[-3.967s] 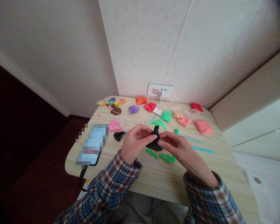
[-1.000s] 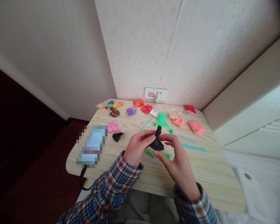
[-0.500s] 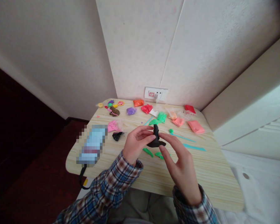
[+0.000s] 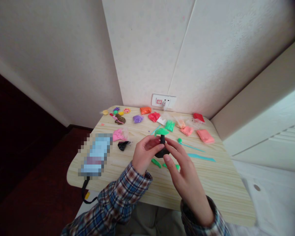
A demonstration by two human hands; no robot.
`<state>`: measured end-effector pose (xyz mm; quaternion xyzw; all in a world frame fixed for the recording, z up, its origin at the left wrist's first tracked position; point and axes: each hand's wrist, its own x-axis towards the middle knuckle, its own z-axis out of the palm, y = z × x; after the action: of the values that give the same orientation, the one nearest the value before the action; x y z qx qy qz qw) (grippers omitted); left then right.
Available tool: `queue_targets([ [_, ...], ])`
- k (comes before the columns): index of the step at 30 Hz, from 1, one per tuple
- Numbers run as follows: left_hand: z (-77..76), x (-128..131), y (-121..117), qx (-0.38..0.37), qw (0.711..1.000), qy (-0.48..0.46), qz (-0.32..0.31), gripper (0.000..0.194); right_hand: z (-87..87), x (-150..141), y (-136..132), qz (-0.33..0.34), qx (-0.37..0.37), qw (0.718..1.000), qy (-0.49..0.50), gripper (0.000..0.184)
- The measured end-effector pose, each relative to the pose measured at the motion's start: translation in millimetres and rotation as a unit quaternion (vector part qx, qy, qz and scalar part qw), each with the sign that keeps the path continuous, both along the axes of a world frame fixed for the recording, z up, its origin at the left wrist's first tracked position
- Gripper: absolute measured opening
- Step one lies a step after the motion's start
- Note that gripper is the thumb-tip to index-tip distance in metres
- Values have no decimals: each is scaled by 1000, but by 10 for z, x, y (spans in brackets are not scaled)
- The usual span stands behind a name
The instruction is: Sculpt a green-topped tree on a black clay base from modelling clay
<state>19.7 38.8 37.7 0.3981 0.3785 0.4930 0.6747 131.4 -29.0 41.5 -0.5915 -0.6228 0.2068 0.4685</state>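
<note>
A piece of black modelling clay [image 4: 161, 153] with a wide base and a narrow upright stem is held above the table. My left hand [image 4: 143, 154] pinches it from the left, thumb across the front of the stem. My right hand [image 4: 185, 172] has its fingers curved against the clay's right side and its thumb near the base edge. A green clay leaf shape [image 4: 161, 131] shows right at the stem's top; whether they touch I cannot tell. Green clay strips [image 4: 156, 163] lie on the table just below my hands.
On the wooden table [image 4: 211, 190] are a phone-like blurred device [image 4: 96, 154], a black clay packet [image 4: 123, 145], a pink packet [image 4: 118, 134], a green packet [image 4: 169, 125] and a salmon packet [image 4: 205, 135]. Blue strips [image 4: 201, 157] lie at right. A wall socket [image 4: 164, 101] is behind.
The black clay has been turned and lowered a little, so its stem stands straighter and its base looks rounder. My right hand has moved slightly left and down, closer around it.
</note>
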Motion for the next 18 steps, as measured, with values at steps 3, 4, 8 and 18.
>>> queue_targets([
  [3, -28, 2, 14, -8, 1000, -2, 7, 24, -24, 8, 20, 1, 2, 1000, 10, 41],
  [4, -38, 0, 18, -11, 1000, -2, 6, 25, -26, 19, 27, -4, 4, 1000, 17, 40],
  [8, -61, -7, 32, -19, 1000, -2, -10, 27, -13, 63, 47, -9, 2, 999, 43, 37],
  [18, -38, 21, 43, -12, 999, -11, -47, 32, -1, 81, 158, -41, 25, 996, 72, 18],
])
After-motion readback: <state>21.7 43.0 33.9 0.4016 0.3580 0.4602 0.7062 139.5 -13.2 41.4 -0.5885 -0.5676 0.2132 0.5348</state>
